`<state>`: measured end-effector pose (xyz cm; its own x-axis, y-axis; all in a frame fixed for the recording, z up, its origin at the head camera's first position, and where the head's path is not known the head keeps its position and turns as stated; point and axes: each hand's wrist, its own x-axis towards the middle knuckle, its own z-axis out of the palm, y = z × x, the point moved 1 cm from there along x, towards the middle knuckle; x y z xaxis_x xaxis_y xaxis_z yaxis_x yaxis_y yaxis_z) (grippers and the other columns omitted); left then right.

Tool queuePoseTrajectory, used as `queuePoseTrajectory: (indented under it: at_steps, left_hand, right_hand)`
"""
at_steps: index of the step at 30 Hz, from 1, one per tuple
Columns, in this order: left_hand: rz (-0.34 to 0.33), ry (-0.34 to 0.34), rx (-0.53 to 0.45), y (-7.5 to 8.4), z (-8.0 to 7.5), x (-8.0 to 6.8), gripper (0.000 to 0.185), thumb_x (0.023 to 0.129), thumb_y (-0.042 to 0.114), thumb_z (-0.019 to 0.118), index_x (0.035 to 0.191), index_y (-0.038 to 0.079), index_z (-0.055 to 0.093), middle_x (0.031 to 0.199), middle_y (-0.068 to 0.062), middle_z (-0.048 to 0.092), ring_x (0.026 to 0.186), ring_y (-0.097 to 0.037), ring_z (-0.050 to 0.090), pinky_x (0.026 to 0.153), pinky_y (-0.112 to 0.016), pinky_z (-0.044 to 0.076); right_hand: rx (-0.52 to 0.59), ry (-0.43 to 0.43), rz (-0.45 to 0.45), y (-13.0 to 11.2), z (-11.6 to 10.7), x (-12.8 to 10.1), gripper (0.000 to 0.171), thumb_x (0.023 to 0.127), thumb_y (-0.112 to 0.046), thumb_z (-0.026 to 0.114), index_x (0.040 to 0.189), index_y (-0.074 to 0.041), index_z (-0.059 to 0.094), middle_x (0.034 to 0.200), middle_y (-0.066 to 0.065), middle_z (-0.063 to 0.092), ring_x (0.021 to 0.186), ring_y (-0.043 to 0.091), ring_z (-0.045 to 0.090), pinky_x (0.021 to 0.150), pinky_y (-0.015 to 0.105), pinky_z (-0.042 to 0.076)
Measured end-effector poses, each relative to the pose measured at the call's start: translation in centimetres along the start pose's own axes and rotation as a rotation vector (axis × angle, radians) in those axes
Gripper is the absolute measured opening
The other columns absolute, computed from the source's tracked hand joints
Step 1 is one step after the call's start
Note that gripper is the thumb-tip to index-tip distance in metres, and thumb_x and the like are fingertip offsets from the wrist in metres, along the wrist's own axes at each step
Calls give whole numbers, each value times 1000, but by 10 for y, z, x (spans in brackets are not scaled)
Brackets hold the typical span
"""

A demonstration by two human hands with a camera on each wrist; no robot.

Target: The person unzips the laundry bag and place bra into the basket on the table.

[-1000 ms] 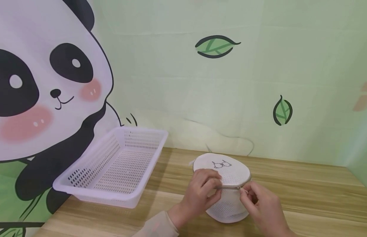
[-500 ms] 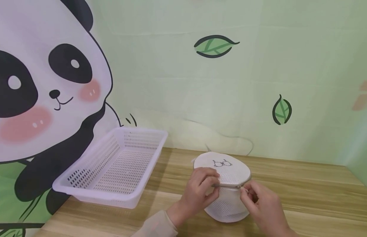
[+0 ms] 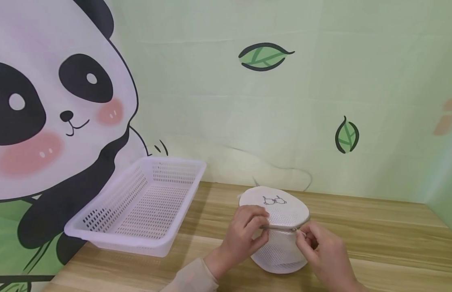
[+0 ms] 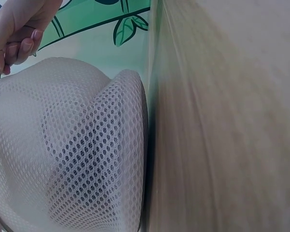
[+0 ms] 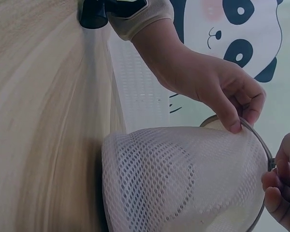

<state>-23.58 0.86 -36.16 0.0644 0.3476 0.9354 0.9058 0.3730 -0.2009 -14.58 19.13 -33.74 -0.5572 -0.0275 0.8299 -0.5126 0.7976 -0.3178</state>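
Observation:
A round white mesh laundry bag [image 3: 278,253] stands upright on the table, its lid printed with a small pair of glasses [image 3: 275,200]. A grey zipper [image 3: 278,228] runs along the lid's front edge. My left hand [image 3: 244,231] pinches that edge at the left, thumb below and fingers above, as the right wrist view also shows. At the zipper's right part, my right hand [image 3: 326,249] pinches the small zipper pull [image 5: 272,164] between thumb and forefinger. The left wrist view has the bag's mesh side [image 4: 87,145] up close. What lies inside cannot be made out.
A white plastic basket [image 3: 167,243] with slotted walls, nothing visible in it, stands left of the bag on the wood-grain table [image 3: 386,239]. Behind rises a green backdrop [image 3: 211,81] with a panda and leaves. A dark object [image 5: 93,13] shows near the left sleeve.
The left hand has shifted slightly left along the lid's edge, showing a little more zipper. The right hand keeps nearly the same place, still at the zipper pull. The basket has not moved.

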Motion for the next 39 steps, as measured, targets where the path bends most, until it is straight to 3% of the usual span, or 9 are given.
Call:
queuePoseTrajectory:
  at_steps: [9,19,39]
  left_hand:
    - [-17,9,12,-2,-2,0,16,71,3,66,85,8,60,101,-5,63,97,-21,61,88,-32,50]
    - [-35,32,33,-7,-2,-3,18,68,2,66,85,7,60,100,-6,64,95,-21,61,87,-32,50]
    - [-95,5,51,-13,-3,-6,16,71,1,64,86,6,58,100,-5,63,94,-20,60,87,-30,50]
  right_hand:
    - [-26,-1,12,0,-1,1,24,71,5,69,70,-15,55,60,-14,43,57,-9,37,47,8,34]
    - [-30,13,7,2,-2,2,24,71,6,69,69,-14,55,60,-14,44,57,-9,38,48,7,34]
    - [-41,14,29,3,-4,3,23,71,4,69,70,-15,55,60,-14,45,57,-9,39,48,8,35]
